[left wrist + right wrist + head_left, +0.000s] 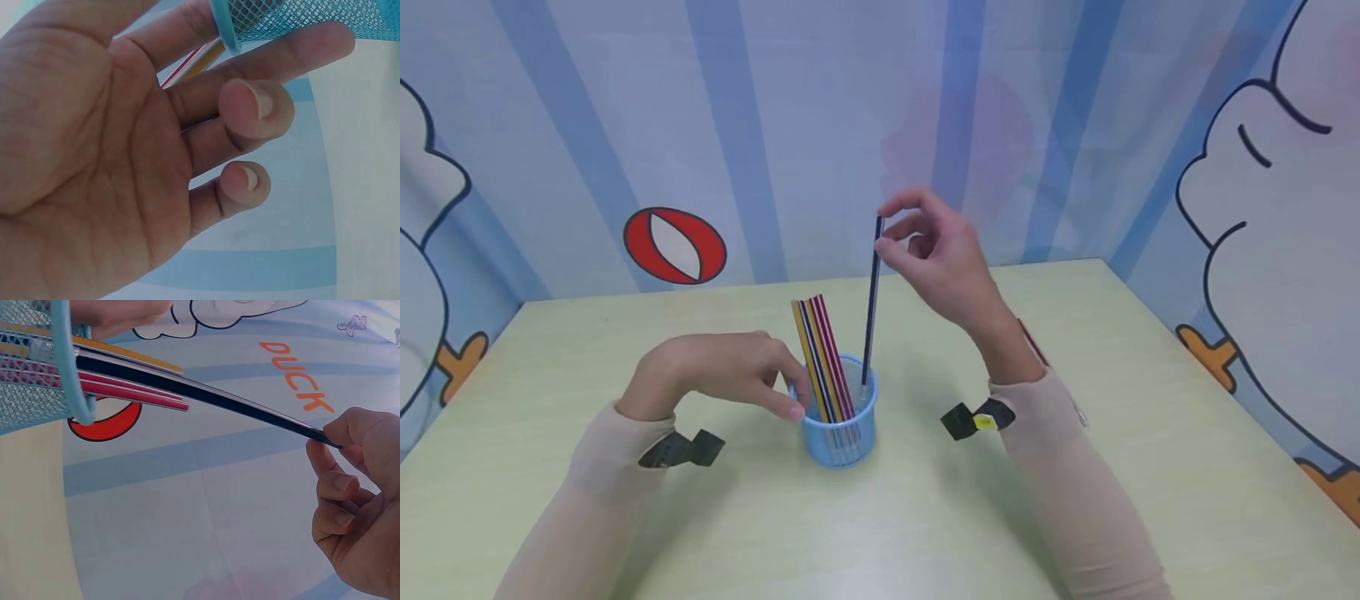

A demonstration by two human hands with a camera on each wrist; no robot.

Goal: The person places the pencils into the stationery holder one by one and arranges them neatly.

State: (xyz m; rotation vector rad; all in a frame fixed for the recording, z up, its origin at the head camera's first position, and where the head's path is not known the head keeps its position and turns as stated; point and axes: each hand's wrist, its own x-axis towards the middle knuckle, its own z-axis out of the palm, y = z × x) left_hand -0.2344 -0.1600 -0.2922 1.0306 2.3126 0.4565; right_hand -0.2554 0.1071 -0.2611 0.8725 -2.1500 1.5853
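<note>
A light blue mesh pencil cup (838, 450) stands upright on the table. Inside it lean several striped pencils (823, 358) in yellow, dark blue and crimson. At the cup's left side, my left hand (730, 371) holds the rim, with thumb and index finger at its edge. The left wrist view shows one finger (319, 50) along the outside of the mesh, the lower fingers bent and off the cup. My right hand (936, 258) pinches the top end of a dark blue pencil (871, 308) between thumb and fingertips. That pencil's lower end is still within the cup's mouth.
A pale green table (760, 533) bears the cup. Behind it stands a striped blue backdrop (835, 167) with cartoon drawings and a red-and-white oval (675, 245). A dark strap-on device (977, 419) sits on the right wrist, and another (681, 450) on the left.
</note>
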